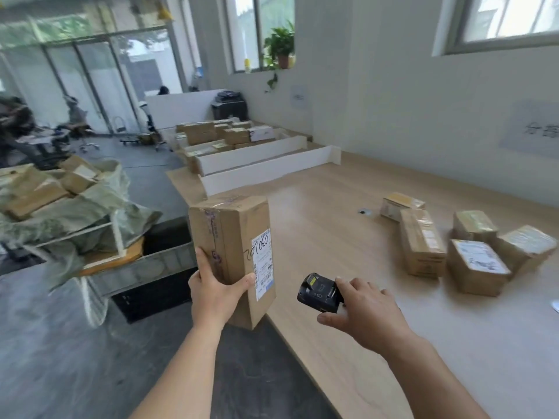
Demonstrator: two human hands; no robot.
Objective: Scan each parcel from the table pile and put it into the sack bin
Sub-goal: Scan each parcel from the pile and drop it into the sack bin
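Observation:
My left hand (216,293) grips a tall brown cardboard parcel (233,237) from below and holds it upright at the table's left edge. Its white shipping label (262,264) faces right. My right hand (363,313) holds a black handheld scanner (319,293) just right of the parcel, with its head pointed at the label. Several more brown parcels (423,243) lie in a pile on the wooden table (332,237) at the right. The sack bin (60,204), a greenish sack on a white frame, stands at the left and holds several parcels.
White dividers (266,164) with more boxes run along the table's far end. A dark crate (157,267) sits on the floor between the sack bin and the table. People sit at desks at the far left.

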